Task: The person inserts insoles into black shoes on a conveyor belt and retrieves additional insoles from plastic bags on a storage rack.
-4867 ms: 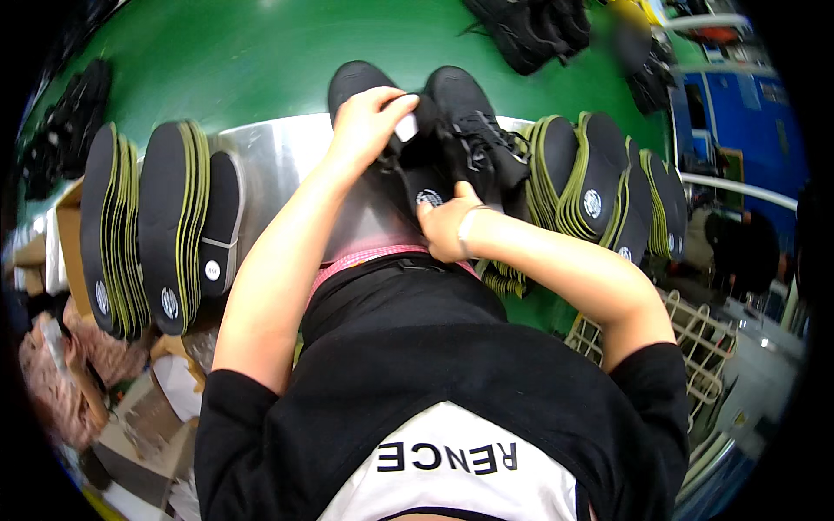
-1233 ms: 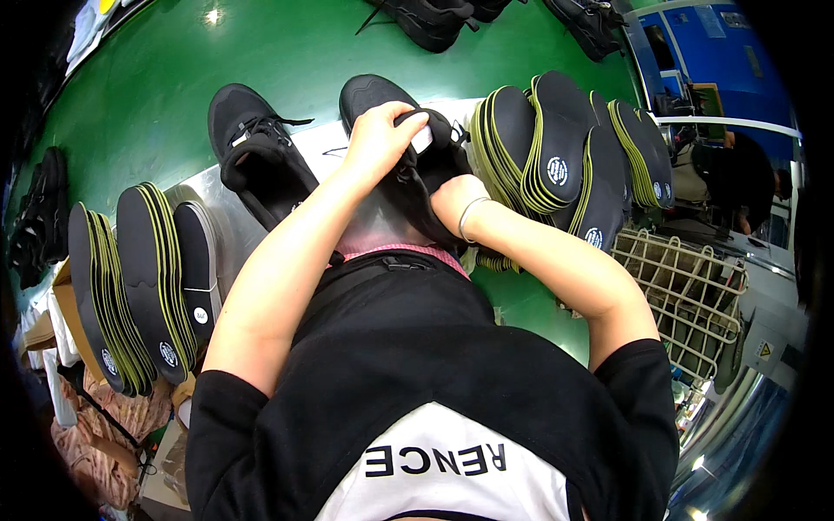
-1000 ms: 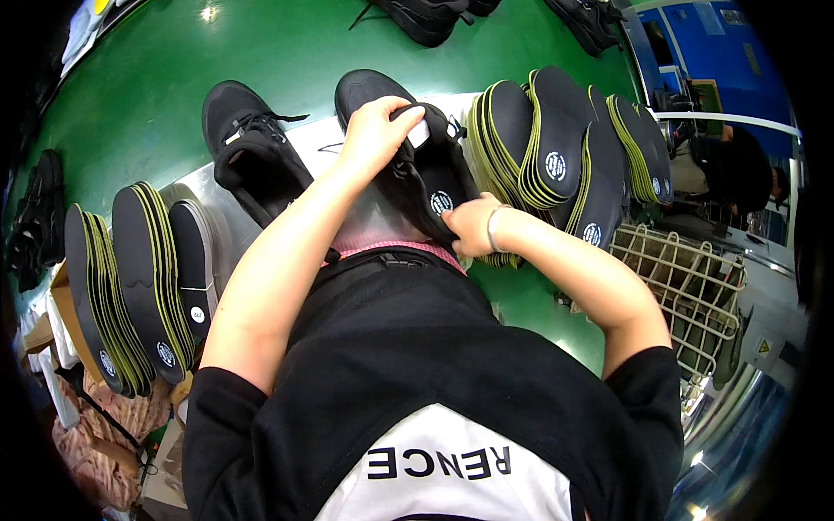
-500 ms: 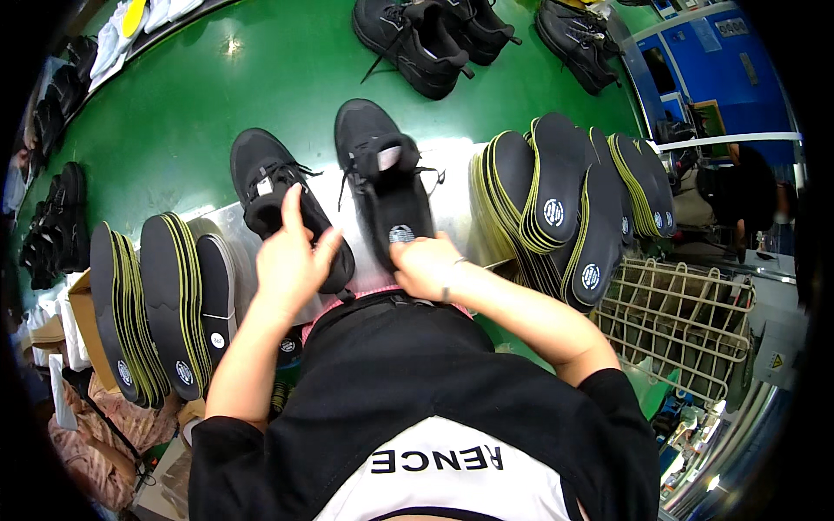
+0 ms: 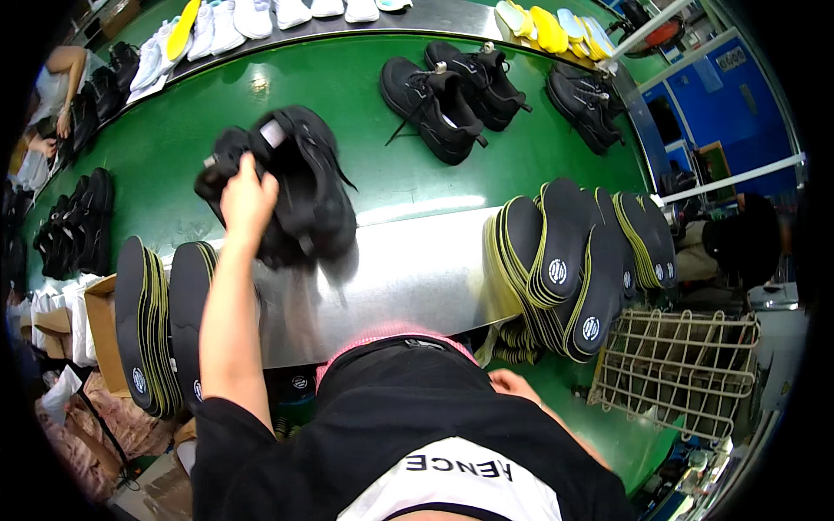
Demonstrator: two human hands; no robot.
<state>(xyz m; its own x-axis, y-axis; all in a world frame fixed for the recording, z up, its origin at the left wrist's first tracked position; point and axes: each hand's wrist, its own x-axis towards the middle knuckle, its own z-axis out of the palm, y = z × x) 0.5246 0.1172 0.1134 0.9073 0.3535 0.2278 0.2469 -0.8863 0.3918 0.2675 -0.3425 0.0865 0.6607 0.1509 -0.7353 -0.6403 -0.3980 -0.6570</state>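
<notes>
My left hand [image 5: 248, 201] grips a pair of black lace-up shoes [image 5: 323, 178] by their collars, fingers closed around the inner sides. The pair is held side by side, slightly blurred, over the green tabletop at the far edge of a shiny metal plate [image 5: 408, 269]. A pale label shows on the tongue of the right shoe. Low beside my waist, on the right, is my right hand [image 5: 514, 384], with nothing visible in it and its fingers loosely extended; my shirt partly hides it. Stacked black insoles with yellow-green edges [image 5: 556, 243] stand nearest to it.
More insoles [image 5: 143, 330] stand upright at left by a cardboard box [image 5: 102, 321]. Black shoes [image 5: 434, 108] sit farther back on the green table [image 5: 347, 78]. White shoes [image 5: 252, 17] line a far ledge. A wire basket [image 5: 678, 369] is at right; another person's arm [image 5: 65, 82] shows far left.
My left hand has lifted both shoes off the metal plate, away and to the left. My right hand has let go of the right shoe and dropped to my side. The view has shifted.
</notes>
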